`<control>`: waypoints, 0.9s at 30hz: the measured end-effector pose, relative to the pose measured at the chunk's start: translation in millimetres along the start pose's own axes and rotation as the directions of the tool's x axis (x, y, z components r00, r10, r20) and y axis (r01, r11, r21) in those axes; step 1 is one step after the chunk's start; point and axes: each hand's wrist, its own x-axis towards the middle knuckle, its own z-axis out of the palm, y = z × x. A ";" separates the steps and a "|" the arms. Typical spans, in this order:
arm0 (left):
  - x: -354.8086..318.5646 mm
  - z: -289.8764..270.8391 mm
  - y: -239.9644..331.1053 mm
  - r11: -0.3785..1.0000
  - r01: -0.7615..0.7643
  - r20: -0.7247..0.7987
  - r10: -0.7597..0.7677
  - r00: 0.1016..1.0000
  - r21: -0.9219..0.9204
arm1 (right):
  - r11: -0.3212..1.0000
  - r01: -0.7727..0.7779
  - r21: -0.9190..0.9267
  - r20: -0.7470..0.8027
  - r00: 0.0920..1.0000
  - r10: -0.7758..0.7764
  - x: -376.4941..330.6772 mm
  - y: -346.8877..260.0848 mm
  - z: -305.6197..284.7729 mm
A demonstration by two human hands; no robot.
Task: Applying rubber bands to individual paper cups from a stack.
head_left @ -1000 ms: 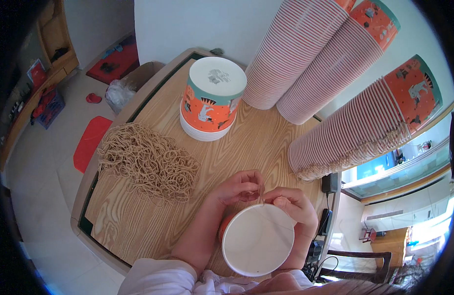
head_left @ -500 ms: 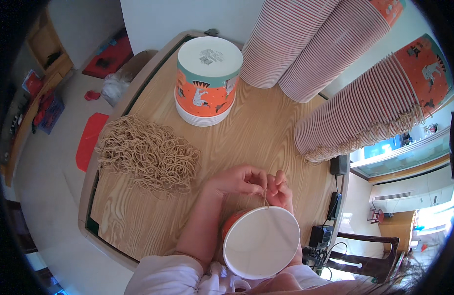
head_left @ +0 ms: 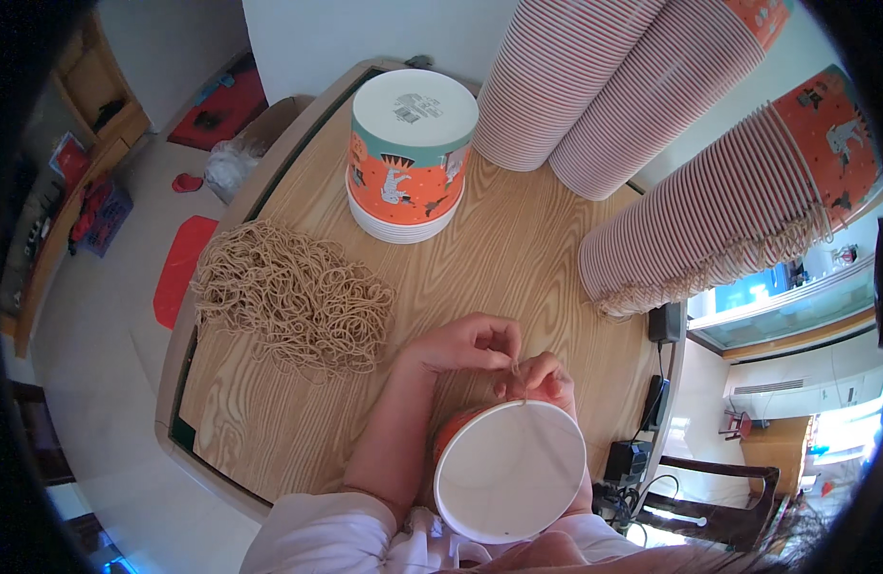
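A paper tub (head_left: 510,474) lies tilted against my body, its white inside facing up and a bit of orange outer wall at its left. From its upper rim rises a thin tan string (head_left: 525,390). Just above the rim, my left hand (head_left: 468,342) is closed, thumb and forefinger pinching the string. My right hand (head_left: 548,377) sits beside it with curled fingers, also closed on the string; its palm and wrist are partly hidden behind the tub. Left of my forearm, a loose heap of tan strings (head_left: 288,297) rests on the wooden table (head_left: 499,258).
An upside-down stack of orange and green tubs (head_left: 408,177) stands at the far middle. Tall nested stacks (head_left: 566,77) rise behind it. Another leaning stack (head_left: 699,210) at right has string loops along its side. Black power adapters (head_left: 626,461) line the table's right edge.
My right fingers have curled down toward the rim, where they were raised before. The left hand keeps its pinch beside them. The tub has hardly moved.
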 end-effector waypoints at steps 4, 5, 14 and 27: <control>-1.8 -0.8 0.1 0.999 -0.040 -0.049 0.040 0.998 -0.002 | 0.999 0.036 0.016 0.078 0.996 -0.037 3.6 1.1 0.4; -2.6 -2.4 -1.1 0.999 -0.021 -0.066 0.023 0.998 0.030 | 0.998 -0.003 0.064 -0.010 1.000 0.004 0.6 0.9 8.1; -0.8 -2.4 -4.1 0.999 -0.041 -0.069 0.041 0.997 0.004 | 0.999 0.015 0.042 0.011 1.000 -0.015 2.8 0.7 5.3; 3.0 7.6 3.2 0.991 -0.116 0.020 0.115 0.993 0.072 | 0.999 0.005 -0.040 -0.047 0.999 -0.007 -1.7 -1.2 -0.8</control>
